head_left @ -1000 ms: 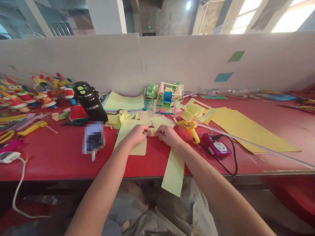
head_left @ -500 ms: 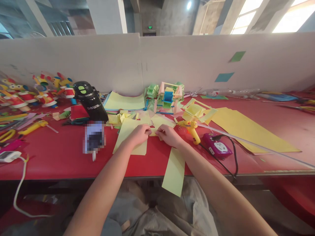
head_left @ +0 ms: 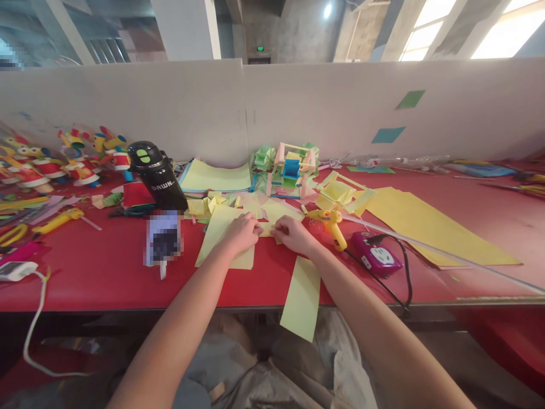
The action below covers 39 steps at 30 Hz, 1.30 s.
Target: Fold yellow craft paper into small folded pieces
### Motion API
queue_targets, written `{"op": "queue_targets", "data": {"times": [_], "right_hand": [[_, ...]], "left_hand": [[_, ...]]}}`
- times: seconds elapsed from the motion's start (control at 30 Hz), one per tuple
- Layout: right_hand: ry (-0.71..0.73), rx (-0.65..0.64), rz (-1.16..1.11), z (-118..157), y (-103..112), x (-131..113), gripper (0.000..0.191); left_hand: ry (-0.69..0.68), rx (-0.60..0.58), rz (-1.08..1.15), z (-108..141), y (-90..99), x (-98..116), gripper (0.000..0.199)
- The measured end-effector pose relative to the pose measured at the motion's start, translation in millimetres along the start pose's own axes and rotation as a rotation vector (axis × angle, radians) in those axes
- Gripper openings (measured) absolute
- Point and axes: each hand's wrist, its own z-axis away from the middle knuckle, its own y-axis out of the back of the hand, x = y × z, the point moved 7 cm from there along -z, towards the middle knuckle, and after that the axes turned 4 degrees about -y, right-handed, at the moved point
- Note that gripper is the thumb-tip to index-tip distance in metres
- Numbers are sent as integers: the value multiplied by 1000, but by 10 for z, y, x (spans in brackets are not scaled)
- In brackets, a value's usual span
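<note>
A small pale-yellow strip of paper (head_left: 266, 229) lies between my two hands, its ends pinched by the fingers. My left hand (head_left: 243, 230) is closed on the left end and rests over a larger pale-yellow sheet (head_left: 217, 233). On the other end, my right hand (head_left: 293, 234) is closed, thumb and fingertips together. Another pale-yellow sheet (head_left: 300, 298) hangs over the table's front edge below my right wrist. Just right of that hand lies a yellow glue gun (head_left: 330, 224). Behind my hands are loose paper pieces (head_left: 281, 211).
A black bottle (head_left: 156, 176) and a blurred phone (head_left: 163, 238) on a stand are to the left. A purple power socket (head_left: 377, 254) with a black cord sits at right, near large yellow sheets (head_left: 438, 227). A stick-and-paper wheel model (head_left: 292, 170) stands behind.
Both hands stay in nearly the same place on the paper strip. Only slight finger movement shows.
</note>
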Motion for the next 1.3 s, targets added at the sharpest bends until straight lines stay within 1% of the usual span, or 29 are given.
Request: {"op": "queue_targets", "data": {"times": [0.07,0.17,0.33,0.47,0.57,0.73,0.83,0.93,1.0,1.07,1.17,1.3], "right_hand": [[-29,10,31,3,7,-16,25],[-68,46,50,-8,9,1,23],[-65,119,14,-43,-17,85,8],[-37,84,-52,-63,-89,102,13],[-37,41,-99,-66,-133,99,17],[-2,5,-87,-57,-143,73,24],[-20,-12,-118,-52,-143,85,30],[-29,-25,-161,-34,-131,90,32],[-3,-23,-161,-14,-110,75,29],[24,-25,-163,5,-93,60,22],[30,-22,-164,19,-78,55,14],[104,26,-45,16,-46,-14,17]], "left_hand": [[1,-1,-8,1,-2,6,20],[8,7,-13,1,9,16,19],[36,36,33,1,26,-12,11],[48,42,87,-2,30,-36,8],[87,38,89,-6,50,-54,6],[121,20,105,-5,76,-65,9],[87,23,120,-6,73,-55,4],[-8,40,139,-13,65,-23,7],[-72,41,138,-12,62,-3,11],[-118,33,133,-4,65,14,13],[-164,23,126,14,89,45,12],[-181,15,127,19,95,64,18]]}}
